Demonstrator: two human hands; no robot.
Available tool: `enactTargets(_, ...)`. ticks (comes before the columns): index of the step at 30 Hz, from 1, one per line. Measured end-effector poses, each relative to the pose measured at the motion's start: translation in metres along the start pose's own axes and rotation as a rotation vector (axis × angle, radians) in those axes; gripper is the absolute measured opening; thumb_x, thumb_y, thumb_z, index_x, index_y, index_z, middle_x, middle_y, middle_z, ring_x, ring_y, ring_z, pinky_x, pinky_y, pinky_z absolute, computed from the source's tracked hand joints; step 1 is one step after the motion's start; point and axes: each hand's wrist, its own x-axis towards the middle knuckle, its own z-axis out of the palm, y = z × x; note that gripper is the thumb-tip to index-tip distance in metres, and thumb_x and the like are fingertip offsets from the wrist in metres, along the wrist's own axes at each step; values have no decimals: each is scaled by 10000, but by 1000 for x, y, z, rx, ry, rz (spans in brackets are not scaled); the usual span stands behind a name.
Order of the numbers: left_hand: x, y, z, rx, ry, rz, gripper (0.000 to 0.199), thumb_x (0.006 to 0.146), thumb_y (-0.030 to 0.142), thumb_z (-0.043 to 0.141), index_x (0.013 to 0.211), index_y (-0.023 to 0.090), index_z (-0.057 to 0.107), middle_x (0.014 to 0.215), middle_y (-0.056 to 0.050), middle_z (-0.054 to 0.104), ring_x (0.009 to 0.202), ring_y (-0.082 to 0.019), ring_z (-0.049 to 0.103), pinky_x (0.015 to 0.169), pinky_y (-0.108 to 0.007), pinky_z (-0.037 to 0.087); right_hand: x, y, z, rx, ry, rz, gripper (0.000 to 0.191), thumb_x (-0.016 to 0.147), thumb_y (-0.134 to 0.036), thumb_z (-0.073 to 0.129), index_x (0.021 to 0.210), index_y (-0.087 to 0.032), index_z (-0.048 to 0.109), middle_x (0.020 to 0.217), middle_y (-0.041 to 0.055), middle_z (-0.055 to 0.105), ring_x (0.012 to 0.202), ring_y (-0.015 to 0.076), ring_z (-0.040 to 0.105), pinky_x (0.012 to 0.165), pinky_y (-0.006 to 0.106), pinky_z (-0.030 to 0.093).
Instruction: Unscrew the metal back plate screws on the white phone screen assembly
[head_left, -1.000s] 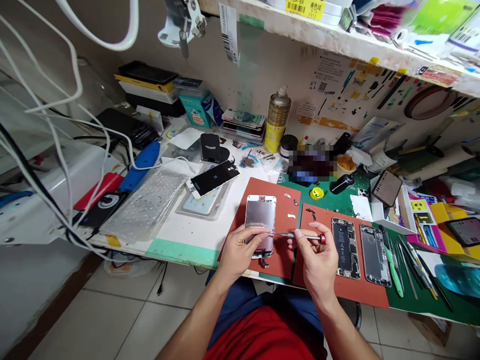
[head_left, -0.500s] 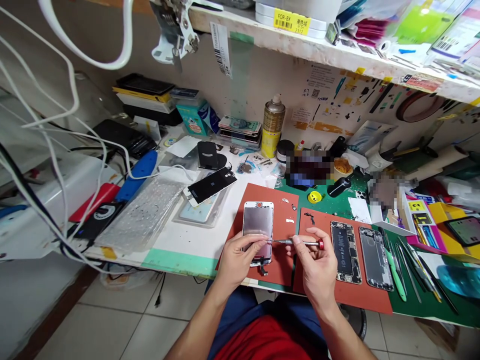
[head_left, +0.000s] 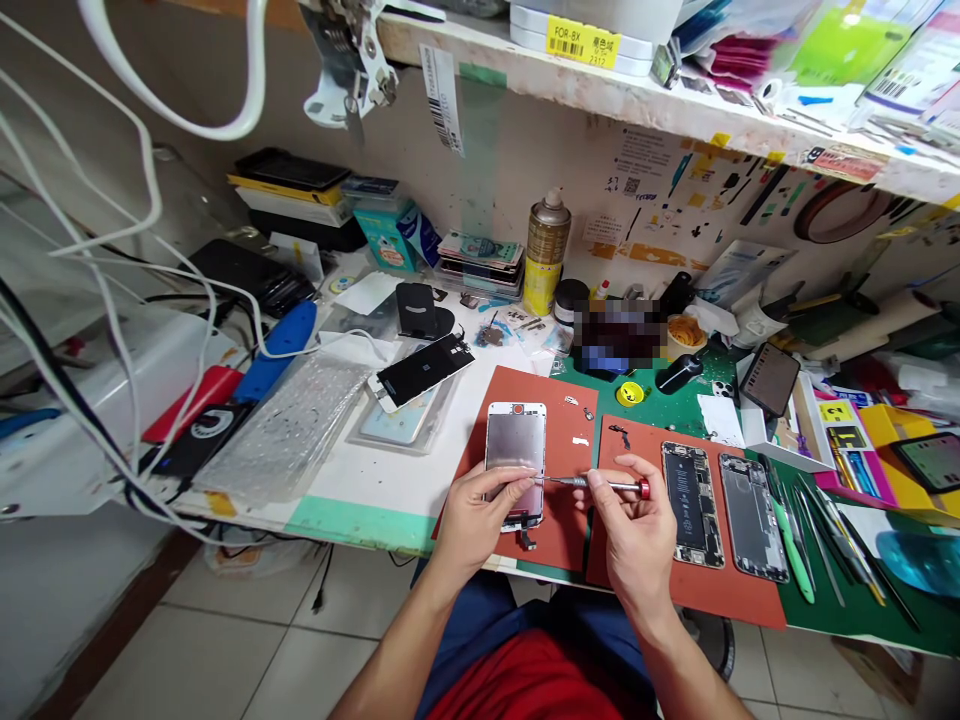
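My right hand (head_left: 634, 520) grips a screwdriver (head_left: 622, 486) with a red end cap, its shaft pointing left. The driver's tip meets the closed fingertips of my left hand (head_left: 480, 515); whatever they pinch is too small to name. Beneath my left fingers lies a phone screen assembly (head_left: 516, 440), silvery back up with a white border, on the left red-brown mat (head_left: 562, 540). A dark flex cable (head_left: 528, 540) sticks out at its lower end. On the right mat (head_left: 630, 570) rest an opened phone body (head_left: 691, 505) and, partly, a grey phone housing (head_left: 752, 520).
Tweezers and a green pry tool (head_left: 793, 550) lie at the right. Another phone screen (head_left: 421, 372) sits on a plastic case left of the mats. Bubble wrap (head_left: 281, 430) and white cables are further left. A shelf (head_left: 637, 105) overhangs the back.
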Motion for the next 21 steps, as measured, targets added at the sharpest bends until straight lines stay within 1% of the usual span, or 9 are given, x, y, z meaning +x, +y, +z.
enactTargets(7, 0, 0, 0, -6, 5, -6, 116, 928, 347, 787, 964, 279, 875, 993, -55, 850, 951, -208, 810, 880, -290, 663, -1, 3, -1, -16, -1, -4, 458, 864, -400, 884, 1175, -242, 587, 916, 16, 818, 731, 187, 799, 734, 312, 670)
enactTargets(12, 0, 1, 0, -9, 4, -9, 120, 923, 350, 792, 957, 272, 876, 992, -63, 849, 947, -213, 811, 874, -292, 664, -1, 6, 0, -8, -4, 4, 464, 861, -405, 883, 1179, -247, 585, 930, 19, 819, 744, 193, 801, 755, 330, 677)
enactTargets(21, 0, 0, 1, -11, 2, -7, 112, 920, 345, 796, 960, 280, 878, 993, -60, 851, 954, -210, 810, 886, -284, 658, 0, 4, 1, -18, 0, -2, 476, 855, -408, 886, 1180, -237, 583, 917, 24, 813, 738, 202, 804, 746, 337, 676)
